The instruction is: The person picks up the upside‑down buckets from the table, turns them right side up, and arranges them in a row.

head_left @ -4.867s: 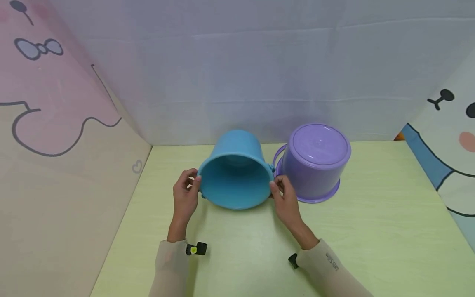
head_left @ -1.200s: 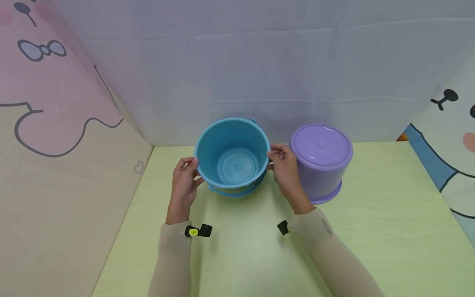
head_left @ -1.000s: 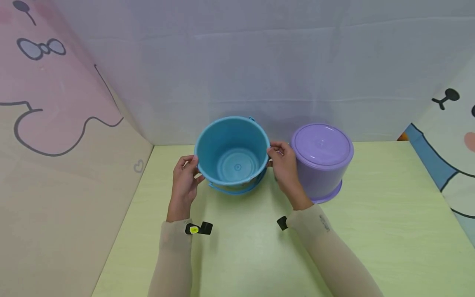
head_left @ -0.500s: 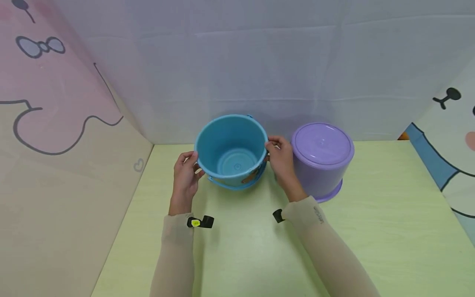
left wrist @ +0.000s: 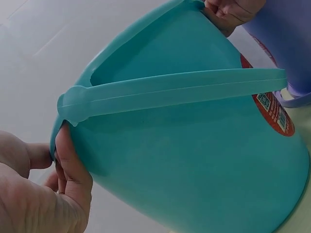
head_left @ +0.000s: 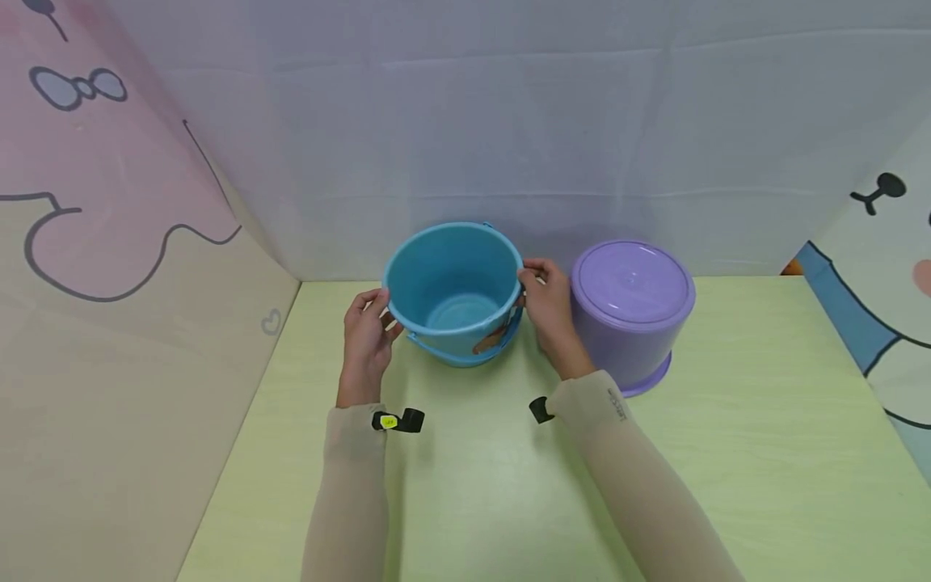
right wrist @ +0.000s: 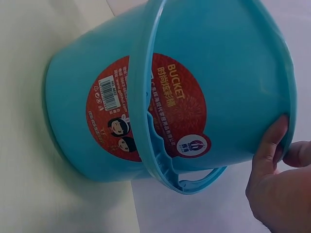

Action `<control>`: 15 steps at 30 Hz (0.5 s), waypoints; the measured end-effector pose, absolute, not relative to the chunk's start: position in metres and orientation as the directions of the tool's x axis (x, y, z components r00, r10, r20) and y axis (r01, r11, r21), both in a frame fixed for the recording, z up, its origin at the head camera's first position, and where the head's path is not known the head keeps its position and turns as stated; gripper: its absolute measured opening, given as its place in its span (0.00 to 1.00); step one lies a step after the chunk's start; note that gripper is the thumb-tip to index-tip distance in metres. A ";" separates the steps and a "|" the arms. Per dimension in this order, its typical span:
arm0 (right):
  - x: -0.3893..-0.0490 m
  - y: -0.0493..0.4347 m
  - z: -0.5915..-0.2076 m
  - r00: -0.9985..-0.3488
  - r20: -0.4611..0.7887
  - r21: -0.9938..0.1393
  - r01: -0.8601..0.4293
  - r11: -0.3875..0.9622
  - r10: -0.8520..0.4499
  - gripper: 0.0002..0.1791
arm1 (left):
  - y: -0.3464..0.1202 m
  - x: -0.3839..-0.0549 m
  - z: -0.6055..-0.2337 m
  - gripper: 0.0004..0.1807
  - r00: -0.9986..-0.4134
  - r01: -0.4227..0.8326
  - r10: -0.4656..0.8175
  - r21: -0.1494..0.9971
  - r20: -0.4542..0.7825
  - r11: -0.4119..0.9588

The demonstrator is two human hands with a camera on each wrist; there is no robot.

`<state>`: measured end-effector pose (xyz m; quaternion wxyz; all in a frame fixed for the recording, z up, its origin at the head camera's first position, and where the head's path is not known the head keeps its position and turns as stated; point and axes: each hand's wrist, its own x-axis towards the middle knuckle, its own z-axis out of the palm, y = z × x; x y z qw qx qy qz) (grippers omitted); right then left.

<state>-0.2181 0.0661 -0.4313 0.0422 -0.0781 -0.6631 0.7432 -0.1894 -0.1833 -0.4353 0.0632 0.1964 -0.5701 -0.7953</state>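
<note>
A blue bucket (head_left: pixel 454 279) is mouth up on the table, nothing visible inside it. My left hand (head_left: pixel 366 343) pinches its rim at the left, the thumb on the inner side and the fingers outside. On the opposite side, my right hand (head_left: pixel 550 307) holds the rim between thumb and fingers. The bucket's handle (left wrist: pixel 180 90) hangs down across the front wall. A red label (right wrist: pixel 187 107) on that wall reads "BUCKET" in the right wrist view. Just right of my right hand, a purple bucket (head_left: pixel 633 287) stands upside down on the table.
The pale green table (head_left: pixel 473 501) runs up to a white cloth backdrop (head_left: pixel 509 137) close behind both buckets. Panels with cartoon drawings rise at the left (head_left: pixel 131 339) and right (head_left: pixel 865 267) edges.
The blue bucket's mouth, facing me about five seconds ago, has turned upward. Lately both hands shifted slightly forward, and more of its front wall shows. The purple bucket stayed put.
</note>
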 end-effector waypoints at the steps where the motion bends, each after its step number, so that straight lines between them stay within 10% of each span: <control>1: -0.218 0.066 -0.431 -0.984 -0.062 -0.992 0.041 -0.120 0.169 0.14 | -0.183 -0.190 -0.435 0.05 -0.914 -0.123 -0.326 0.931 -0.241 -0.343; 15: -0.216 0.063 -0.429 -0.980 -0.061 -0.992 0.039 -0.118 0.190 0.13 | -0.182 -0.189 -0.434 0.06 -0.914 -0.125 -0.321 0.923 -0.250 -0.363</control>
